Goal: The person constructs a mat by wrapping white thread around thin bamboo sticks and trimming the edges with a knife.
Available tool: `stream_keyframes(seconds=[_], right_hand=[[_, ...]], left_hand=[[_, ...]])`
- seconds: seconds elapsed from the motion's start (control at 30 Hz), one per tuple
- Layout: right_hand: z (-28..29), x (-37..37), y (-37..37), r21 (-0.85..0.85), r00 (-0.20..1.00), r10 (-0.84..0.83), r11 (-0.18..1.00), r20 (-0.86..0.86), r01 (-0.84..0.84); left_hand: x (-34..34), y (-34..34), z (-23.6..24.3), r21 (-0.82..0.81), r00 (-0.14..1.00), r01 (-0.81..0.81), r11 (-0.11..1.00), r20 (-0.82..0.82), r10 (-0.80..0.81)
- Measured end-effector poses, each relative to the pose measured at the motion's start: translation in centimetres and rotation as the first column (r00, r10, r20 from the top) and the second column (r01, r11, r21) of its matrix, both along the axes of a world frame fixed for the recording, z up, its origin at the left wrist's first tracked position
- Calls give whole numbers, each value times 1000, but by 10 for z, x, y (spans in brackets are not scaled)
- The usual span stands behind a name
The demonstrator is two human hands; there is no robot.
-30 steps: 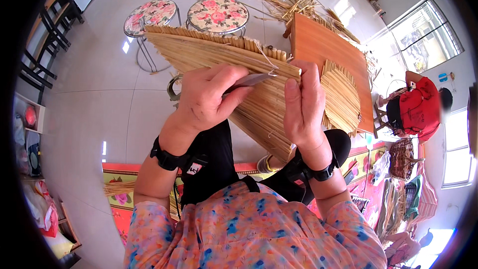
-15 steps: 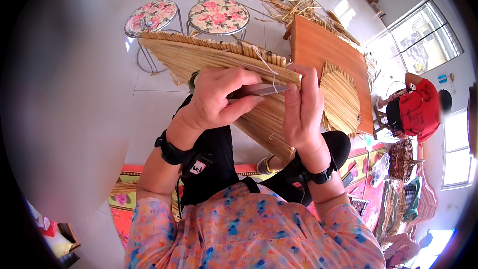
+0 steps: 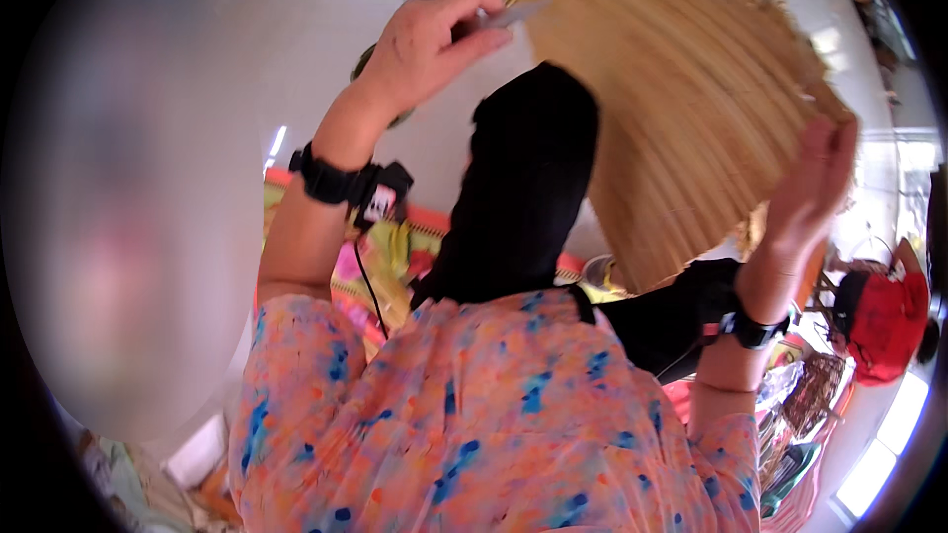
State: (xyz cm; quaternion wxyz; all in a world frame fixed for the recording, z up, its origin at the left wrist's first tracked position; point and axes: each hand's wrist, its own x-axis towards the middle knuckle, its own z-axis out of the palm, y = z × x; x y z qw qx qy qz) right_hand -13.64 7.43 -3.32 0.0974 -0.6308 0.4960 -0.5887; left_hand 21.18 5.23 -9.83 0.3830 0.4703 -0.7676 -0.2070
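Observation:
In the upper middle, my left hand pinches a pointed grey metal blade between thumb and fingers. Its handle is hidden by the hand. Parts of a dark green curved thing show behind that wrist. At the right, my right hand, smeared by motion, holds the edge of a large tan panel of stalks laid side by side. The panel is tilted beside my raised knee, and its upper end runs out of view. The blade points toward the panel but stays apart from it.
My black-trousered knee rises between the hands. A patterned mat covers the floor under me. At the right a person in red sits near a wicker basket. Pale tiles spread at the left.
My hands have parted: the left moved up with the blade, away from the white string; the right swung far right with the panel, which has turned. My view has shifted too.

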Motion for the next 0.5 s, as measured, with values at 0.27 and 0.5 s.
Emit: stream_keyframes(seconds=[0.27, 0.5], right_hand=[[10, 0, -1, 11, 992, -100, 995, -79, 101], [0, 14, 4, -29, 944, -148, 986, 295, 164]], left_hand=[[120, 84, -280, 452, 784, -531, 717, 584, 211], [151, 197, -420, 620, 778, -550, 560, 624, 73]])
